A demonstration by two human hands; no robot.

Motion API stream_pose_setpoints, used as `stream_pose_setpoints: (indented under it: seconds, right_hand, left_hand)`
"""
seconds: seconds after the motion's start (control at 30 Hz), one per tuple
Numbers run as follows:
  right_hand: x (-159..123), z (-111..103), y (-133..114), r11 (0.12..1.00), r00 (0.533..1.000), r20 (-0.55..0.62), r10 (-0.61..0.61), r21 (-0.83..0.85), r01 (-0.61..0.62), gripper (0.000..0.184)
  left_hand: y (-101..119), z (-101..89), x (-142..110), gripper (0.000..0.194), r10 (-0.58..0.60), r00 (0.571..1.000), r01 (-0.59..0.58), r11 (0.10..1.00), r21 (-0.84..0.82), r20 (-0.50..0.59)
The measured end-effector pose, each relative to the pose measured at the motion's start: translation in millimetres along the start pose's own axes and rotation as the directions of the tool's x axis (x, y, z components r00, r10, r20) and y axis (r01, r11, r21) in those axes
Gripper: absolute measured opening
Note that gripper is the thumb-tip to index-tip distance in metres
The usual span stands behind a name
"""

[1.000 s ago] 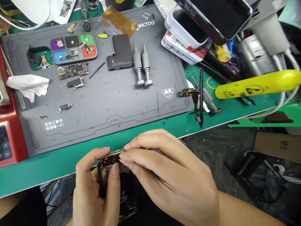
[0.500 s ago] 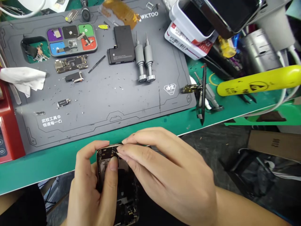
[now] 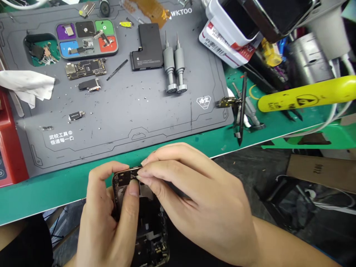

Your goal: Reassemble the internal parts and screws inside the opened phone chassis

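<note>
My left hand [image 3: 107, 218] grips an opened phone frame [image 3: 147, 230] below the bench's front edge, thumb pressed on its upper part. My right hand [image 3: 200, 204] lies across the frame's top, fingertips pinched together at its upper edge; what they pinch, if anything, is too small to make out. The inside of the frame shows dark parts and small connectors.
A grey work mat [image 3: 125, 107] on the green bench carries a black battery [image 3: 147, 46], two grey screwdrivers [image 3: 174, 66], a logic board [image 3: 85, 68], a coloured parts tray [image 3: 86, 39], and a white tissue [image 3: 27, 87]. Tweezers [image 3: 241, 111] and a yellow handle [image 3: 306, 98] lie right.
The view has drifted up slightly, so the mat sits higher in frame. Both hands stay on the phone frame; my right fingertips have shifted a little left along its top edge.
</note>
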State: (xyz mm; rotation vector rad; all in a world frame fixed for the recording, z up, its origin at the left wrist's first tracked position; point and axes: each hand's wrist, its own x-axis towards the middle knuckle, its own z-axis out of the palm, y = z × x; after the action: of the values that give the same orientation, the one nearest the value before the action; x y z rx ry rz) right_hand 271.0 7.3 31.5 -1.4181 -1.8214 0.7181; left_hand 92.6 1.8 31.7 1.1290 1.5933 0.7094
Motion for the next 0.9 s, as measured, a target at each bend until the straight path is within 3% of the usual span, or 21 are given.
stream_pose_setpoints:
  seconds: [0.13,0.27,0.37,0.53,0.7,0.9]
  right_hand:
    - [2,0,-2,0.999,0.999,0.029,0.043,0.013,-0.043,0.021]
    - [6,-3,-1,0.996,0.996,0.052,0.067,0.057,-0.07,0.018]
    - [9,-8,1,0.986,0.99,0.085,0.116,0.114,-0.126,0.016]
    - [13,-17,3,0.926,0.955,0.189,0.23,0.258,-0.275,0.02]
    - [14,-17,5,0.841,0.91,0.269,0.315,0.365,-0.399,0.027]
    - [12,-15,3,0.845,0.917,0.263,0.3,0.373,-0.384,0.025]
  left_hand:
    - [-3,-2.9,-1,0.039,-0.009,1.0,0.009,1.0,-0.016,-0.011]
    - [-11,-12.7,-6,0.023,0.025,0.998,-0.027,0.999,0.037,0.049]
    - [-13,-15.4,-7,0.025,0.054,0.995,-0.056,0.998,0.024,0.089]
    - [-13,-15.9,-6,0.019,-0.062,0.99,0.072,0.994,-0.078,0.125]
    - [-14,-17.2,-4,0.019,-0.057,0.983,0.074,0.993,-0.092,0.172]
    - [-14,-14.6,-1,0.019,-0.016,0.99,0.025,0.998,-0.062,0.143]
